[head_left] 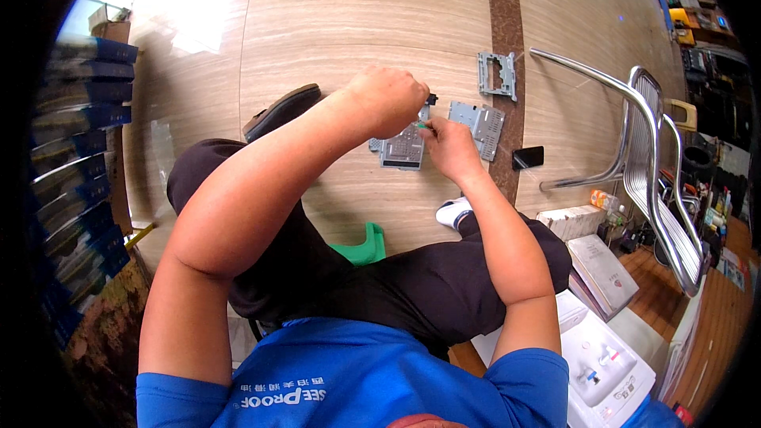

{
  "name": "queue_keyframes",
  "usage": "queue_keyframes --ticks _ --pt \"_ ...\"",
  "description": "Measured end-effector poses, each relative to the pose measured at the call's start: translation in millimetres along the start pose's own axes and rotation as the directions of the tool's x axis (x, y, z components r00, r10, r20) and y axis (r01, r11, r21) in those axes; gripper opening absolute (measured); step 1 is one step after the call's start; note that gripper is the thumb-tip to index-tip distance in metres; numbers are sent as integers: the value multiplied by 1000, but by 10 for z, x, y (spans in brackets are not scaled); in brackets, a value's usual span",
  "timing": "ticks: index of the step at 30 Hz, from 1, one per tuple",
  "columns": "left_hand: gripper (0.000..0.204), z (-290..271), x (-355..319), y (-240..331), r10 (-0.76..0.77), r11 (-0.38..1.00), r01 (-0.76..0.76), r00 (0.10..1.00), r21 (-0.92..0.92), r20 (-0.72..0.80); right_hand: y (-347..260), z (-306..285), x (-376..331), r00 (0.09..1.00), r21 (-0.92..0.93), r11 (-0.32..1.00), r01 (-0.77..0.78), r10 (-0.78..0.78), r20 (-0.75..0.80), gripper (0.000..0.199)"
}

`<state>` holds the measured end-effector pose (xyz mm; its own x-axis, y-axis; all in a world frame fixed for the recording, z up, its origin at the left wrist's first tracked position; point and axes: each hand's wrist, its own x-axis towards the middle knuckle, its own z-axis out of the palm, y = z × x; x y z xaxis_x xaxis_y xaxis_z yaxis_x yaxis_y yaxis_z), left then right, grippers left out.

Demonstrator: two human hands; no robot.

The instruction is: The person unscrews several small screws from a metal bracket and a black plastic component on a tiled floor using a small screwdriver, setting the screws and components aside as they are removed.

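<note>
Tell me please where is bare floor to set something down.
Bare floor lies ahead of the left hand and the dark shoe, left of the brown strip; more lies right of that strip, beyond the metal chair. It is crowded around the right hand: grey metal parts, a phone.

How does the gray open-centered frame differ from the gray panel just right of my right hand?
The frame has a large central opening; the panel is mostly solid. The frame lies farther from your right hand; the panel, closer. Both are gray, on the floor.
</note>
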<state>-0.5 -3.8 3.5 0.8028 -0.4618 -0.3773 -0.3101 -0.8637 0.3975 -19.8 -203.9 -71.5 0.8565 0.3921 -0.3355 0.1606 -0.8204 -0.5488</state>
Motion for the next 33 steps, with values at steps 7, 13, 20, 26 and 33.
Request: queue_keyframes --ticks 7,13,20,26,33 --pt "31 256 46 -38 -32 999 31 999 45 25 69 158 -61 999 115 993 -31 36 -37 23" --pt "34 74 21 19 7 999 -6 1000 37 -23 163 70 52 996 68 997 49 -44 -74 18" --pt "32 96 -7 23 15 1000 -15 999 10 34 187 64 21 1000 77 997 25 -24 -11 23" --pt "31 133 -4 1 19 1000 -19 1000 2 17 189 93 38 999 51 999 -10 12 -42 21" --pt "32 143 -17 24 21 999 -21 1000 26 8 202 87 25 999 76 996 37 -35 -27 21"
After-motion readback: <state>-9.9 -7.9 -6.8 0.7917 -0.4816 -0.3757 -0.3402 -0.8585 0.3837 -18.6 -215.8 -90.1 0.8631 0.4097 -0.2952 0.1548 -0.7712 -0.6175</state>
